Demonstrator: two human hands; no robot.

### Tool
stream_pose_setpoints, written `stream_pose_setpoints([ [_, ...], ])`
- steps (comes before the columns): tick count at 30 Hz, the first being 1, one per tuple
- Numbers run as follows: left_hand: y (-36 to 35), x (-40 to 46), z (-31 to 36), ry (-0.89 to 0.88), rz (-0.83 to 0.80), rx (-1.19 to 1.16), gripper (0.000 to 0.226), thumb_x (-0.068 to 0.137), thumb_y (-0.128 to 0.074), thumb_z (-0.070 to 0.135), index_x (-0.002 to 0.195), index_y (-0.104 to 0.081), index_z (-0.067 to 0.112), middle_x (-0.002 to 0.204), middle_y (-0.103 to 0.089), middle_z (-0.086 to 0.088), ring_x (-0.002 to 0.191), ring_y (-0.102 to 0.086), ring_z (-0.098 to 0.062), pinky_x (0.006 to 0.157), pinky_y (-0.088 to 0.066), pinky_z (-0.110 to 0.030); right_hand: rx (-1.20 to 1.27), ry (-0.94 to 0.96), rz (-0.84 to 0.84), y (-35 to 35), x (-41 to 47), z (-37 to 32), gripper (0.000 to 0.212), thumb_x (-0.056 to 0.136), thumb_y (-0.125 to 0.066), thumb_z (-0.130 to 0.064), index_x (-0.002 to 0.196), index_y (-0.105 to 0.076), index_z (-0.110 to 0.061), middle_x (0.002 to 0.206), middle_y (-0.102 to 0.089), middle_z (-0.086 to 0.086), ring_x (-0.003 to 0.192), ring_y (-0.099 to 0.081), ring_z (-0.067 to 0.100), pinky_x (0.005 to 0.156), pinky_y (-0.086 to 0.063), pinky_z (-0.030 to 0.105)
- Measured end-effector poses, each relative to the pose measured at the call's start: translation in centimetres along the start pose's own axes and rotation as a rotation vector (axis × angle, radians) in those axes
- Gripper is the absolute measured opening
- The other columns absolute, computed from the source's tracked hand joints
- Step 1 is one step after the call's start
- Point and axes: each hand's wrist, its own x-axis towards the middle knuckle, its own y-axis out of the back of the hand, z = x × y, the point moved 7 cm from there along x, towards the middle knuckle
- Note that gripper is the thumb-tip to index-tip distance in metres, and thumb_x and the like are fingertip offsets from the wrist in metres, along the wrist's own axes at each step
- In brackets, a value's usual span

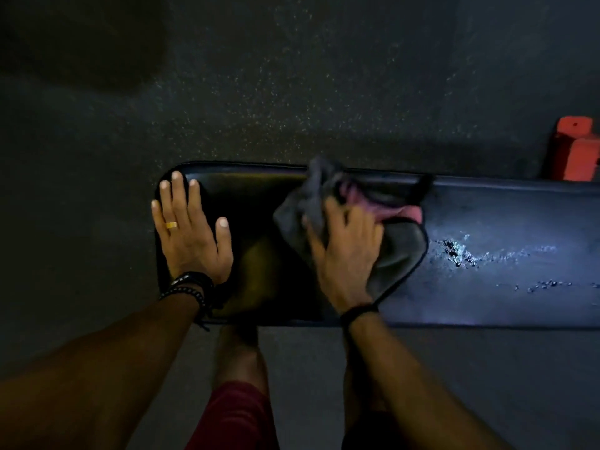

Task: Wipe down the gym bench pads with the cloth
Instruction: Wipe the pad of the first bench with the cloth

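Both hands are working on the pad [259, 203]: the left hand [190, 232] is lying flat, bracing, the right hand [344, 251] is gripping the bunched cloth [399, 251] mid-wipe, probably heading next toward the wet droplets [461, 250] rightward.

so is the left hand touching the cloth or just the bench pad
Apart from the cloth. The head view shows the left hand flat on the bench pad, with bare pad between it and the cloth.

Crumpled grey-pink cloth [373, 222] — atop black bench pad [259, 206]
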Motion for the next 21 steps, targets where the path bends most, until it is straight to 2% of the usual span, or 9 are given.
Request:
stream_pose_setpoints([
  [2,0.0,0.1,0.2,0.0,-0.019,0.006,0.066,0.098,-0.027,0.04,0.15,-0.025,0.001,0.161,-0.016,-0.017,0.15,-0.008,-0.033,0.12,-0.009,-0.055,0.018,0.147,-0.091,0.0,-5.3,-0.1,0.041,0.087,-0.052,-0.041,0.122,-0.049,-0.021,0.095,-0.053,0.01,0.081,-0.049,0.029,0.067,-0.029,0.037],
  [4,0.2,0.2,0.2,0.009,-0.022,0.016,0.065,0.099,-0.024,0.041,0.151,-0.025,0.001,0.161,-0.016,-0.017,0.15,-0.008,-0.033,0.12,-0.009,-0.054,0.009,0.125,-0.102,1.0,-7.7,3.2,0.038,0.087,-0.05,-0.043,0.118,-0.049,-0.021,0.095,-0.056,0.012,0.077,-0.054,0.032,0.066,-0.034,0.037],
  [8,0.1,0.2,0.3,-0.014,-0.026,0.038,0.065,0.1,-0.02,0.042,0.152,-0.022,0.001,0.162,-0.014,-0.017,0.151,-0.008,-0.033,0.121,-0.008,-0.054,-0.054,-0.515,0.183,3.3,-3.6,10.8,0.042,0.096,-0.048,-0.048,0.113,-0.059,-0.011,0.105,-0.058,0.026,0.093,-0.054,0.04,0.076,-0.036,0.044],
  [10,0.0,0.1,0.2,-0.022,-0.043,0.046,0.066,0.1,-0.02,0.042,0.152,-0.02,0.002,0.162,-0.012,-0.017,0.151,-0.007,-0.032,0.121,-0.008,-0.053,-0.087,-0.786,0.322,3.2,0.1,9.9,0.048,0.096,-0.048,-0.053,0.113,-0.065,-0.011,0.105,-0.059,0.024,0.094,-0.056,0.039,0.077,-0.036,0.043],
  [11,0.0,0.0,0.2,-0.03,-0.047,0.053,0.066,0.1,-0.02,0.042,0.153,-0.019,0.002,0.162,-0.012,-0.017,0.151,-0.006,-0.032,0.121,-0.008,-0.053,-0.086,-0.795,0.343,2.7,1.5,7.9,0.047,0.095,-0.05,-0.053,0.113,-0.065,-0.012,0.106,-0.06,0.022,0.094,-0.056,0.038,0.076,-0.035,0.042],
  [13,0.0,-0.1,0.1,-0.035,-0.052,0.054,0.066,0.1,-0.021,0.041,0.153,-0.018,0.002,0.163,-0.011,-0.016,0.151,-0.006,-0.032,0.121,-0.008,-0.054,-0.034,-0.558,0.294,1.4,1.7,1.7,0.041,0.095,-0.054,-0.05,0.114,-0.063,-0.015,0.107,-0.06,0.019,0.092,-0.054,0.035,0.075,-0.034,0.041],
  [17,0.2,0.1,0.0,-0.026,-0.035,0.048,0.064,0.101,-0.023,0.04,0.153,-0.02,0.003,0.163,-0.012,-0.016,0.151,-0.008,-0.032,0.12,-0.009,-0.053,0.06,-0.098,-0.001,-1.3,-8.8,-5.3,0.038,0.089,-0.049,-0.05,0.118,-0.05,-0.025,0.096,-0.056,0.01,0.081,-0.055,0.03,0.067,-0.032,0.036],
  [19,0.2,-0.1,-0.2,-0.027,-0.056,0.033,0.064,0.1,-0.027,0.039,0.153,-0.019,0.003,0.163,-0.011,-0.015,0.151,-0.007,-0.032,0.121,-0.007,-0.053,0.062,-0.131,-0.013,-0.6,-12.1,-1.7,0.037,0.086,-0.051,-0.046,0.116,-0.05,-0.025,0.094,-0.058,0.011,0.077,-0.057,0.032,0.066,-0.029,0.036],
  [21,0.4,-0.1,-0.4,-0.04,-0.049,-0.016,0.064,0.099,-0.032,0.036,0.152,-0.021,0.003,0.163,-0.011,-0.016,0.151,-0.007,-0.032,0.121,-0.005,-0.053,0.019,-0.335,0.12,0.9,-11.2,3.8,0.036,0.086,-0.054,-0.041,0.116,-0.054,-0.02,0.101,-0.06,0.019,0.085,-0.057,0.036,0.071,-0.032,0.039],
])
